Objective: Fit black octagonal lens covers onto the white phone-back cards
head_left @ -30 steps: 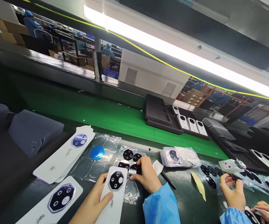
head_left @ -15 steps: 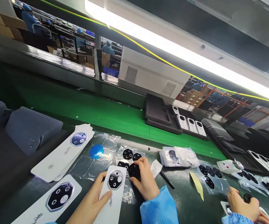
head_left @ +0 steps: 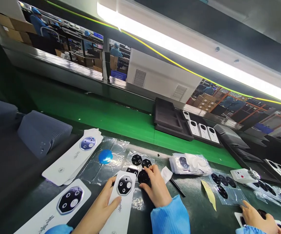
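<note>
My left hand (head_left: 101, 209) holds a white phone back cover (head_left: 121, 201) flat on the dark bench, its black camera module facing up. Just to its right, my right hand (head_left: 156, 189), in a blue sleeve, pinches a black octagonal lens piece (head_left: 143, 177) over a clear plastic sheet (head_left: 137, 162) that carries more black lens pieces. A blue round film (head_left: 105, 156) lies on another clear sheet to the left.
White covers are stacked at left (head_left: 73, 158), one more at the lower left (head_left: 57, 209). A co-worker's hand (head_left: 257, 219) works at the lower right. A green conveyor (head_left: 111, 118) runs behind, with dark trays (head_left: 169, 118) of covers and a bagged pile (head_left: 189, 163).
My right hand has lifted a black lens piece off the clear sheet and holds it beside the cover. The co-worker's hand has dropped lower right. The view shifted slightly.
</note>
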### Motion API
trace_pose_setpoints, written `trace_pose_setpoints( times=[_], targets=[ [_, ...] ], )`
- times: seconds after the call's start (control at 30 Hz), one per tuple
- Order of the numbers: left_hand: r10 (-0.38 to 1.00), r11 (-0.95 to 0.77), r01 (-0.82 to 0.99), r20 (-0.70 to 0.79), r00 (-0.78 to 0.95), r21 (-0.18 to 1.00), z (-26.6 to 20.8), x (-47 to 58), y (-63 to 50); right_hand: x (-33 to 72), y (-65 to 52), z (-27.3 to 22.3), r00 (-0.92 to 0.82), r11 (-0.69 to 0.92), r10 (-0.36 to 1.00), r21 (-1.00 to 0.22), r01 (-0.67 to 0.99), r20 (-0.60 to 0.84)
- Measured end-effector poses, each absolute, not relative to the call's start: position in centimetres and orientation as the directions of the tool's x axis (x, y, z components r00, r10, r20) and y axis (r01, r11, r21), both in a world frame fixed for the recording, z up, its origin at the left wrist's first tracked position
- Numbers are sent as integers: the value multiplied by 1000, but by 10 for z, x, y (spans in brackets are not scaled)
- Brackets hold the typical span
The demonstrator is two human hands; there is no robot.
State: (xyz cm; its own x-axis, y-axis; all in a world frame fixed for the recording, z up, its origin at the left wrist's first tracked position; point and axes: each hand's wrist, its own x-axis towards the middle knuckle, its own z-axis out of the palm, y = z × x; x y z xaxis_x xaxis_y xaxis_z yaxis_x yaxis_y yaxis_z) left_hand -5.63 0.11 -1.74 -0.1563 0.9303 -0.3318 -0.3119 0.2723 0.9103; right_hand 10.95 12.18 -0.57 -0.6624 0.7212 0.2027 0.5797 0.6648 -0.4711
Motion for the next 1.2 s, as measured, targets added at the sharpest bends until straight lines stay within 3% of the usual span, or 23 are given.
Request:
trace_pose_setpoints(
  times=[0.33, 0.73, 1.2],
  targets=[
    [941, 228, -415, -309, -138, 881, -16, -50, 3, 132, 100, -3, -554, 744, 663, -530, 408, 503],
    [930, 257, -344, -328, -167, 903, -21, -44, 13, 133, 98, -12, -499, 710, 700, -573, 409, 511],
    [924, 307, -503, -380, -47, 808, -19, -47, 17, 127, 98, -10, -457, 710, 702, -589, 385, 547]
  ],
)
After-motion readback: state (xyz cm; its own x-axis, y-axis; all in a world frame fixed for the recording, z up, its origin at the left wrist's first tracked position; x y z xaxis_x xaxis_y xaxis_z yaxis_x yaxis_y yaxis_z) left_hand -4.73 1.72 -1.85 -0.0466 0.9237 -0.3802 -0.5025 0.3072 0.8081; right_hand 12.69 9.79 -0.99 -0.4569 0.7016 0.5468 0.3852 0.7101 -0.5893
